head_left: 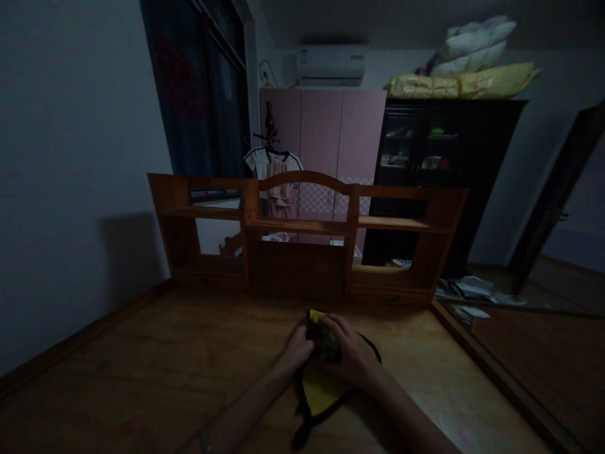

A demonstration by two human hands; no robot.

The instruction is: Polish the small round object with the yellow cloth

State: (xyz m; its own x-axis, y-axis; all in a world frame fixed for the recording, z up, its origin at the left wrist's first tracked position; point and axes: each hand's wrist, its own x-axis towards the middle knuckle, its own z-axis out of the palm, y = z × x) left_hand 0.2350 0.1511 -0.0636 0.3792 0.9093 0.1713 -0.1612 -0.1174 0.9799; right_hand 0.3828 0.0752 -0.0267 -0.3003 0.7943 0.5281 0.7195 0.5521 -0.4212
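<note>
Yellow, black-edged cloth lies bunched on the bare wooden platform (dim light); left hand and right hand both clench its folded upper end.

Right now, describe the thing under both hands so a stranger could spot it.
Find the wooden shelf unit across the far edge of the wooden platform. Before its middle section, the left hand and right hand hold a yellow cloth with black trim. It is the only yellow thing there.
</note>
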